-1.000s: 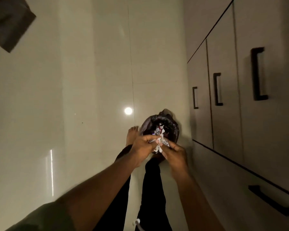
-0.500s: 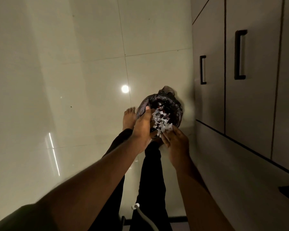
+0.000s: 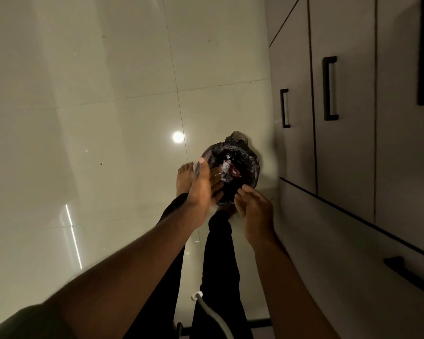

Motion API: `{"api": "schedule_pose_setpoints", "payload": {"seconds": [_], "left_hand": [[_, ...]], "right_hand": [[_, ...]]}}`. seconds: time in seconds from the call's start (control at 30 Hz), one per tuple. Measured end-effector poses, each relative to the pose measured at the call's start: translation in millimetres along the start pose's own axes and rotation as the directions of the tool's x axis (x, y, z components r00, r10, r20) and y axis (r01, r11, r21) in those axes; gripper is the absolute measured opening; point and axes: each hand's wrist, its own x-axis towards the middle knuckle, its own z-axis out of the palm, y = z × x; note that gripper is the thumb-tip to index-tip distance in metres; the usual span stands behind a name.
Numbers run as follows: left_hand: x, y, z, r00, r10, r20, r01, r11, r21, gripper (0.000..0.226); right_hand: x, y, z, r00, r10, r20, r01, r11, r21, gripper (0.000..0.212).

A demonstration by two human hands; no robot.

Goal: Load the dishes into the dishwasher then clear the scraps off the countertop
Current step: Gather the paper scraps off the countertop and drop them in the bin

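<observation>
A: Why are both hands hanging over the bin?

B: So whatever falls drops into it. The bin stands on the floor and it is lined with a dark bag, so the hands are held straight above its mouth.

A: And the scraps?

B: White bits with some red among them, lying inside the bin, just past the left hand. That hand is over the bin's near-left rim, thumb pointing up and away, fingers straight and a little spread, reaching over the opening. I read that as a hand letting go or shaking off, not holding.

A: Nothing left in it?

B: It's dim, and the palm faces away, so a scrap could be stuck there; I see none.

A: The right hand?

B: At the bin's near-right edge, loosely curled, holding nothing that I can make out.

A: Why is the bin there at all?

B: It sits just beside the cabinets, close to the worktop run, with a bare foot at its left side. A short carry, I'd guess.

A: So how far along?

B: The scraps step looks nearly done, judging by what lies in the bin.
</observation>
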Motion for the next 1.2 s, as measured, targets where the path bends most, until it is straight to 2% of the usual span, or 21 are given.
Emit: {"api": "schedule_pose_setpoints", "payload": {"seconds": [0.03, 0.1, 0.17, 0.23, 0.3, 0.37, 0.43, 0.47, 0.53, 0.6, 0.7, 0.73, 0.97, 1.07, 1.13, 1.2], "left_hand": [[-10.3, 6.6, 1.4, 0.997, -0.056, 0.044, 0.057, 0.998, -0.008, 0.078], [-33.1, 12.7, 2.6, 0.993, -0.034, 0.116, 0.034, 0.999, 0.003, 0.076], [-56.1, 20.2, -0.4, 0.994, 0.0, 0.106, -0.007, 0.998, 0.063, 0.073], [-81.0, 31.1, -4.9, 0.994, 0.045, 0.102, -0.062, 0.984, 0.165, 0.081], [-111.1, 46.6, -0.9, 0.991, 0.002, 0.137, -0.02, 0.991, 0.131, 0.084], [-135.1, 55.9, 2.1, 0.985, 0.033, 0.17, -0.063, 0.982, 0.177, 0.077], [-152.1, 55.8, -0.1, 0.981, 0.066, 0.184, -0.127, 0.929, 0.347, 0.059], [-137.9, 44.8, -9.3, 0.982, 0.096, 0.163, -0.161, 0.877, 0.454, 0.051], [-124.6, 37.6, -19.6, 0.958, 0.154, 0.242, -0.274, 0.738, 0.616, 0.049], [-137.6, 56.1, -15.2, 0.939, 0.113, 0.325, -0.304, 0.716, 0.629, 0.051], [-204.4, 95.9, 11.9, 0.909, 0.058, 0.412, -0.315, 0.743, 0.591, 0.039], [-215.1, 102.7, 18.9, 0.893, 0.069, 0.446, -0.357, 0.712, 0.605, 0.037], [-237.8, 108.4, 45.7, 0.778, 0.069, 0.625, -0.565, 0.514, 0.646, 0.063], [-268.1, 94.7, 62.8, 0.731, -0.006, 0.682, -0.606, 0.454, 0.654, 0.058], [-284.9, 78.5, 75.7, 0.703, -0.052, 0.71, -0.621, 0.443, 0.647, 0.046], [-303.1, 55.3, 90.3, 0.679, -0.095, 0.728, -0.635, 0.42, 0.648, 0.038]], "right_hand": [[-6.5, -1.3, -0.7, 1.0, 0.006, -0.003, -0.006, 1.0, 0.016, 0.026], [-23.8, -6.7, -2.2, 1.0, -0.005, -0.013, 0.005, 1.0, -0.024, 0.026], [-44.3, -14.1, -5.2, 1.0, -0.002, -0.007, 0.002, 1.0, -0.017, 0.024], [-71.1, -23.2, -7.3, 1.0, 0.003, 0.0, -0.003, 1.0, 0.002, 0.024], [-95.4, -28.8, -8.3, 1.0, -0.017, 0.0, 0.017, 0.999, -0.032, 0.019], [-121.1, -34.1, -11.2, 0.998, -0.066, 0.009, 0.066, 0.994, -0.081, 0.015], [-145.2, -38.8, -13.0, 0.991, -0.137, 0.002, 0.133, 0.962, -0.239, 0.017], [-157.6, -40.6, -11.9, 0.991, -0.137, -0.003, 0.131, 0.953, -0.272, 0.017], [-183.3, -46.0, -10.1, 0.988, -0.157, 0.003, 0.153, 0.956, -0.251, 0.015], [-205.4, -54.0, -6.4, 0.977, -0.213, 0.01, 0.208, 0.945, -0.253, 0.014], [-234.6, -70.5, -1.0, 0.971, -0.239, 0.03, 0.241, 0.961, -0.136, 0.015], [-241.9, -75.2, -0.8, 0.961, -0.274, 0.027, 0.275, 0.952, -0.138, 0.017], [-273.2, -90.3, -30.7, 0.91, -0.409, -0.075, 0.413, 0.909, 0.054, 0.019], [-285.1, -76.1, -58.2, 0.882, -0.451, -0.138, 0.468, 0.875, 0.123, 0.021], [-289.4, -66.4, -79.4, 0.862, -0.471, -0.186, 0.498, 0.855, 0.144, 0.022], [-295.1, -54.8, -106.7, 0.85, -0.444, -0.284, 0.509, 0.832, 0.22, 0.02]]}}
